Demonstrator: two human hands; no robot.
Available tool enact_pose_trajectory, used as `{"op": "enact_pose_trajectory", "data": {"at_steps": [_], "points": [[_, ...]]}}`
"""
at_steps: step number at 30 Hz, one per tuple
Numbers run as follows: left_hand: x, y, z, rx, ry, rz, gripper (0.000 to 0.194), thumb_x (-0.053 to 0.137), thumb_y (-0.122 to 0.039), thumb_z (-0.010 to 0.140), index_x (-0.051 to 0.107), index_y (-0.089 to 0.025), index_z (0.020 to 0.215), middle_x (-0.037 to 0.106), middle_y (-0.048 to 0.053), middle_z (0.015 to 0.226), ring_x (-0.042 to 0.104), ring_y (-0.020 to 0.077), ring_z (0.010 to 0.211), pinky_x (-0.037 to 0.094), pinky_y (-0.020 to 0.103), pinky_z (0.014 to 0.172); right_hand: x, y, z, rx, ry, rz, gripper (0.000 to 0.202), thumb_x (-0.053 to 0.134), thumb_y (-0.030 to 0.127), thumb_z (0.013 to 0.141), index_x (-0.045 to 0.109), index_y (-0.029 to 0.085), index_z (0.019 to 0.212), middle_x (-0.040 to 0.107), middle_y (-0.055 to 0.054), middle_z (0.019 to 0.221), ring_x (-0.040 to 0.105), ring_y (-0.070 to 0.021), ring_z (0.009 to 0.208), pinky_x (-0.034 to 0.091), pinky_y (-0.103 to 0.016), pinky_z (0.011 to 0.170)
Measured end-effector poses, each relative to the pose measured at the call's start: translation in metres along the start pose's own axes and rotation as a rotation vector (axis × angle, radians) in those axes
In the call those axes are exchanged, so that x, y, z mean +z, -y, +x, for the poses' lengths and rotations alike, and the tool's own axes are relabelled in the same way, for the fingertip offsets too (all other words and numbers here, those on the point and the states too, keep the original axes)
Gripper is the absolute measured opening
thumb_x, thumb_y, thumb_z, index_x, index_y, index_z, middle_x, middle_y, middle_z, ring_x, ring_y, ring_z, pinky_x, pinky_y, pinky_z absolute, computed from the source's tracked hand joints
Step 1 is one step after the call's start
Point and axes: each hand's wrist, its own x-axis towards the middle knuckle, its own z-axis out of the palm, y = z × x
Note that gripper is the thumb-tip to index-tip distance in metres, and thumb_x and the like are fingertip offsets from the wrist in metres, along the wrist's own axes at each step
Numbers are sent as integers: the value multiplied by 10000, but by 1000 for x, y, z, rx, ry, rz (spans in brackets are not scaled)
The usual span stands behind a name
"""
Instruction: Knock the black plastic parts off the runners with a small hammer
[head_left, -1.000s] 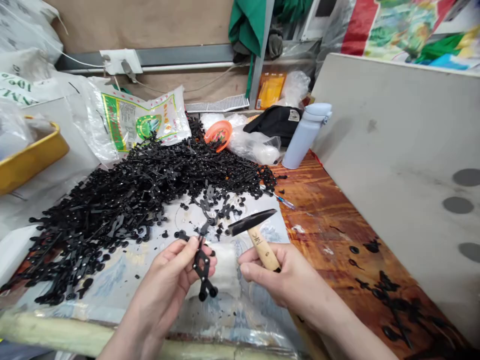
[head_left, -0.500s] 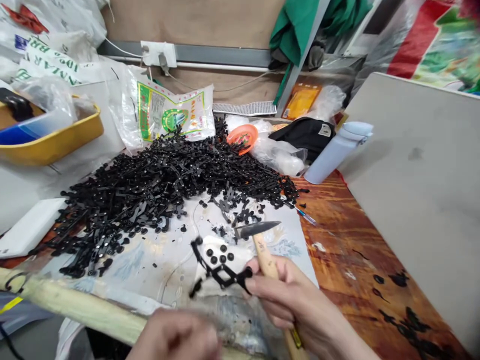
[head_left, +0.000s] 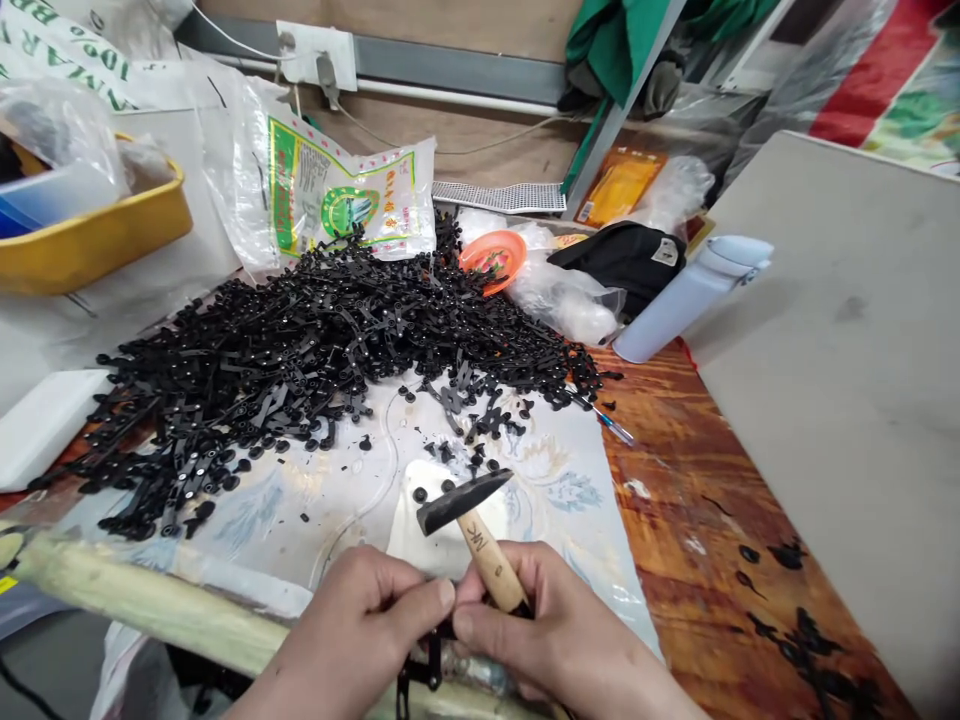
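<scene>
My right hand (head_left: 551, 625) wraps round the wooden handle of a small hammer (head_left: 487, 560), its dark head angled up and away from me. Thumb and fingers of that hand also meet a black jointed linkage (head_left: 421, 668), which hangs below the fingertips. From the other side my left hand (head_left: 367, 625) pinches the same linkage, the two thumbs nearly touching. Much of the part is hidden by my fingers. Just beyond lies a white pad (head_left: 409, 535), with small black round caps (head_left: 420, 495) at its far edge, partly covered by the hammer head.
A large heap of black linkages (head_left: 300, 340) spreads across the back and left of the table. A pale blue bottle (head_left: 675, 310), a screwdriver (head_left: 615, 428) and an orange plate (head_left: 495, 258) stand or lie behind. Black scraps (head_left: 810, 650) lie at right; a yellow bin (head_left: 97, 245) is at left.
My left hand has come up and right to take hold of the linkage. The linkage has come down towards me off the pad, and the hammer head has dropped leftward over it.
</scene>
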Motion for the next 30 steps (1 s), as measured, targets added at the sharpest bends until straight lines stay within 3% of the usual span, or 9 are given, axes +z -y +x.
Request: {"op": "enact_pose_trajectory", "data": {"at_steps": [3, 5, 7, 11, 14, 16, 18, 23, 30], "points": [[-6, 1, 1, 2, 8, 74, 432, 496, -472, 759, 417, -192, 440, 337, -45, 461, 330, 105, 480, 263, 252, 482, -2, -3, 5, -28, -28, -10, 284, 752, 384, 684, 585, 156, 704, 424, 90, 495, 281, -14, 373, 228, -158, 349], [-7, 2, -1, -28, 99, -50, 394, 523, -502, 742, 535, -168, 534, 485, -13, 515, 454, 117, 475, 342, 242, 490, -3, 1, 9, -40, -51, -1, 323, 741, 435, 687, 592, 153, 732, 450, 80, 505, 287, -20, 380, 228, -162, 352], [-7, 4, -3, -46, 128, -161, 363, 594, -507, 704, 555, -163, 593, 504, -22, 527, 486, 105, 426, 363, 220, 443, -4, 7, 13, -38, -49, 22, 377, 735, 491, 673, 584, 156, 756, 488, 68, 528, 278, -25, 380, 226, -170, 352], [-6, 13, -2, -44, -72, -220, 401, 651, -499, 691, 464, -183, 532, 325, -102, 442, 326, 38, 304, 245, 160, 313, -11, 5, 10, -128, -116, -108, 381, 678, 528, 725, 568, 165, 762, 492, 50, 584, 361, -63, 469, 305, -197, 434], [-11, 20, 5, -89, -185, -238, 398, 621, -516, 721, 478, -179, 564, 450, -79, 423, 257, 12, 254, 150, 152, 283, -19, -13, -5, -228, -360, -437, 349, 460, 508, 895, 591, 188, 850, 559, -3, 669, 521, -140, 630, 408, -245, 554], [-15, 23, 11, -131, -229, -244, 379, 604, -511, 741, 486, -180, 598, 544, -47, 440, 238, 5, 237, 112, 152, 281, -23, -28, -15, -280, -467, -620, 351, 381, 468, 934, 568, 209, 1077, 640, -55, 804, 600, -195, 744, 459, -287, 616], [-16, 23, 16, -153, -262, -240, 360, 588, -500, 760, 483, -186, 620, 551, -46, 423, 230, 7, 236, 97, 150, 284, -22, -40, -18, -324, -445, -778, 362, 331, 376, 948, 480, 216, 1236, 669, -91, 890, 640, -223, 762, 476, -315, 623], [-13, 16, 21, -156, -294, -172, 339, 560, -490, 785, 490, -197, 630, 541, -50, 409, 217, 20, 252, 60, 166, 290, -14, -53, -9, -296, -315, -1093, 478, 339, 97, 817, 392, 169, 1286, 663, -110, 875, 656, -221, 603, 408, -293, 498], [-11, 10, 25, -166, -245, -122, 364, 561, -501, 782, 477, -197, 599, 515, -56, 379, 204, 19, 231, 49, 182, 288, -12, -53, -6, -248, -324, -1105, 504, 402, 66, 722, 410, 176, 1214, 659, -90, 849, 652, -210, 590, 336, -268, 471]]}}
